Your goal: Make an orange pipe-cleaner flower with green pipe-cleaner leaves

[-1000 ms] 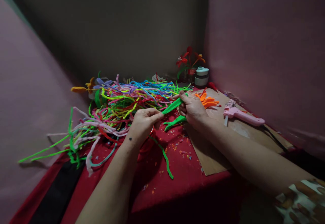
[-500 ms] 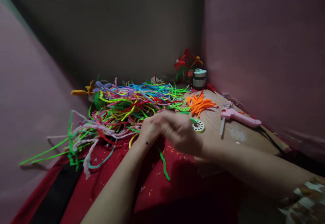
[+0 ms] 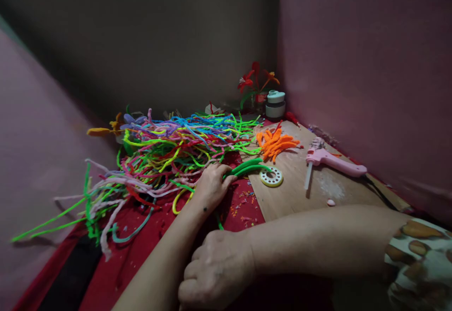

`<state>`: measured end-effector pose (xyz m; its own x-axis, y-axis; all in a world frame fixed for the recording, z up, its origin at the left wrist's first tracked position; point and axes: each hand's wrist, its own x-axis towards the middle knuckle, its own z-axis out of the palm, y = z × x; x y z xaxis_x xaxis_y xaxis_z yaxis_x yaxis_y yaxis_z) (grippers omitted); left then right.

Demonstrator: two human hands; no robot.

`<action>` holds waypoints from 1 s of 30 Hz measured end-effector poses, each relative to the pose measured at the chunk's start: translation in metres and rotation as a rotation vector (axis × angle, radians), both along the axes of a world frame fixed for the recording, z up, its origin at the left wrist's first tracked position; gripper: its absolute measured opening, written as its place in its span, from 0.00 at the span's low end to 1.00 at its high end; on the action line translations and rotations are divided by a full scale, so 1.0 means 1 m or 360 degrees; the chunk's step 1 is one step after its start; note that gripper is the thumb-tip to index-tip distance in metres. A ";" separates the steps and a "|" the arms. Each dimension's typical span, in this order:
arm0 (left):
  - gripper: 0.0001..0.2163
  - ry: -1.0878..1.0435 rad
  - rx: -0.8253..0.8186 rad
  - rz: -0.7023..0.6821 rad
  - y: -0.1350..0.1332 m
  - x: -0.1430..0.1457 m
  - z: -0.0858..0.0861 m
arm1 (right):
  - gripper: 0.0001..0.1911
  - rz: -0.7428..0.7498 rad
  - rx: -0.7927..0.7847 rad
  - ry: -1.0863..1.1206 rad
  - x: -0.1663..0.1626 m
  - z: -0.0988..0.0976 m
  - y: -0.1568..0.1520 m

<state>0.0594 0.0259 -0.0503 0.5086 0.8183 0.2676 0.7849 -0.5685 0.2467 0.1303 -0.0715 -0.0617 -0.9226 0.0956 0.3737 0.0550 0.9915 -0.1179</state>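
Note:
My left hand is closed around several green pipe cleaners, whose bent upper ends stick out to the right past the thumb. A short green length also shows below this hand and runs down behind my right hand. That right hand is a fist, lower and nearer to me, close beside the left forearm; its fingertips and anything in them are hidden. Just right of the green ends lies a white ring-shaped spool with small holes and a yellow edge.
A large tangled heap of coloured pipe cleaners lies behind the left hand. On a wooden board are orange pipe-cleaner pieces and a pink glue gun with a cord. A lidded jar and red flowers stand at the back.
My right hand has come down from beside the left hand towards me. The green pipe cleaners in my left hand now show. The view has shifted slightly.

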 end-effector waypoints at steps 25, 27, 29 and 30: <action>0.10 -0.0989 0.0624 0.0729 0.005 -0.050 0.031 | 0.08 -0.0085 -0.0207 -0.0113 0.002 0.003 0.004; 0.10 -0.0970 0.0593 0.0714 0.009 -0.055 0.028 | 0.08 -0.0110 -0.0188 -0.0078 0.002 0.003 0.005; 0.11 -0.0945 0.0518 0.0674 0.010 -0.058 0.026 | 0.09 -0.0155 -0.0173 -0.0027 0.001 0.002 0.006; 0.11 -0.0940 0.0440 0.0637 0.009 -0.060 0.027 | 0.09 -0.0175 -0.0163 -0.0005 0.000 0.001 0.007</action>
<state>-0.0002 0.0352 -0.0234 -0.1040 0.7740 0.6246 0.7259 -0.3702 0.5796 0.1307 -0.0645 -0.0603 -0.9057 0.2336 0.3537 0.1632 0.9623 -0.2176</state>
